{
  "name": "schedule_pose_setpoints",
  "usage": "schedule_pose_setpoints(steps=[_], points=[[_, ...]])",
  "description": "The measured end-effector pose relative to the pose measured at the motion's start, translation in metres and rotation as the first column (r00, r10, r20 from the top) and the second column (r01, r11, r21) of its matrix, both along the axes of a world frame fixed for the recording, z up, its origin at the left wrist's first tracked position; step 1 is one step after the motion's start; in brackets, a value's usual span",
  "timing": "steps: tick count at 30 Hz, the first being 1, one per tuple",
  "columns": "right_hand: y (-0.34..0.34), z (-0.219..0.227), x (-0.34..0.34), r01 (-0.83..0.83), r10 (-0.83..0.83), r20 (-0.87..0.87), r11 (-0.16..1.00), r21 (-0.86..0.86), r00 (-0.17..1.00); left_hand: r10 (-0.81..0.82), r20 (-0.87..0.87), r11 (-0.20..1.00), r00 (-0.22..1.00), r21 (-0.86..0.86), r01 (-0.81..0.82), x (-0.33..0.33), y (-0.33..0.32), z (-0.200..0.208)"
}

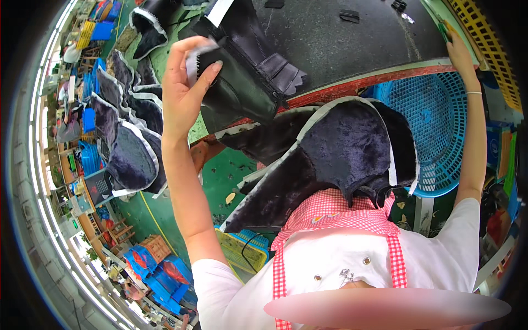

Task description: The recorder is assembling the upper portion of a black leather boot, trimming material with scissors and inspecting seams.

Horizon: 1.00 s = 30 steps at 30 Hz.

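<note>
My left hand (184, 91) is curled at the near left of the worktable, its thumb and fingers closing round the white-trimmed edge of a black leather boot upper (242, 91). Another black boot upper (258, 49), with a scalloped flap, lies against it. At the table's right edge my right hand (457, 50) is closed round a thin greenish thing, too small to make out. Across my lap rest dark, plush-lined boot uppers (346, 140) with white edging, over a red checked apron (330, 214).
The dark tabletop (341, 55) has a red front edge and small black pieces (349, 15). A blue plastic basket (434, 181) stands below at right, with a yellow crate (489, 49) beyond. More plush-lined uppers (129, 157) are piled at left. A yellow basket (239, 250) sits on the green floor.
</note>
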State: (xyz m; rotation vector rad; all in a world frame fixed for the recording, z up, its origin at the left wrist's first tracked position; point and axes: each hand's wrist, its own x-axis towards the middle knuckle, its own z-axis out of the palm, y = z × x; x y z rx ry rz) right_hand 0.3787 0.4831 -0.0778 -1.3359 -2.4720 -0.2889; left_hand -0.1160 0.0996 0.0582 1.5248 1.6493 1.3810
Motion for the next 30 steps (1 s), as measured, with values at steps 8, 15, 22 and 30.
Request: schedule_pose_setpoints(steps=[8,15,22,30], points=[[0.011,0.003,-0.013,0.191,-0.171,0.093,0.939,-0.286,0.981,0.014,0.089,0.996,0.996,0.092,-0.022,-0.002,-0.005,-0.009],[0.038,-0.002,0.012,0.214,-0.204,0.194,0.976,-0.030,0.960,0.150,-0.028,0.977,0.988,0.157,-0.144,0.007,-0.001,-0.014],[0.008,0.019,0.001,0.409,-0.352,0.295,0.899,-0.159,0.888,0.229,0.153,0.969,0.961,-0.134,-0.210,0.006,-0.001,-0.015],[-0.181,0.105,-0.143,-0.553,0.108,-0.686,0.686,-0.472,0.719,0.119,0.271,0.992,0.955,-0.078,-0.101,0.012,-0.005,-0.007]])
